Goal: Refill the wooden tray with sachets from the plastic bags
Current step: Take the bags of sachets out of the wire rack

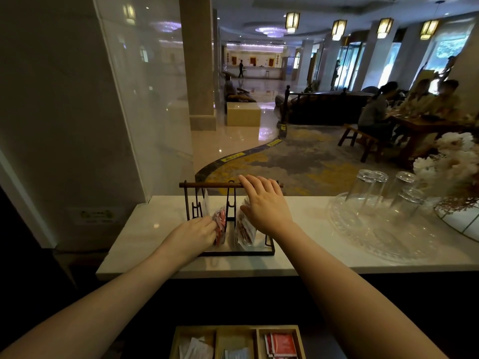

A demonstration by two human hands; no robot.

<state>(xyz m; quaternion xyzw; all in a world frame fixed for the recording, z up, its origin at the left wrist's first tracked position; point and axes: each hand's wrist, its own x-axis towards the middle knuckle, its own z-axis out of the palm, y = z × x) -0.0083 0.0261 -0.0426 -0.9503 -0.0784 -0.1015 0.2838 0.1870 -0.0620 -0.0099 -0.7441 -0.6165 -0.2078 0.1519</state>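
A black metal rack (269, 251) with a wooden top bar (207, 185) stands on the white counter. Clear plastic bags of sachets hang from it. My left hand (197, 233) pinches the bag of red sachets (220, 226) in the middle. My right hand (264, 203) rests over the right end of the bar, its thumb against another clear bag of sachets (245, 233). At the bottom edge lies the wooden tray (216, 340) with three compartments: white sachets (195, 348) left, pale sachets (237, 353) middle, red sachets (282, 344) right.
A glass tray (375, 242) with several upturned glasses (368, 189) sits right of the rack. White flowers in a vase (451, 164) stand at the far right. A glass panel (145, 112) rises at the counter's left. People sit at a table beyond.
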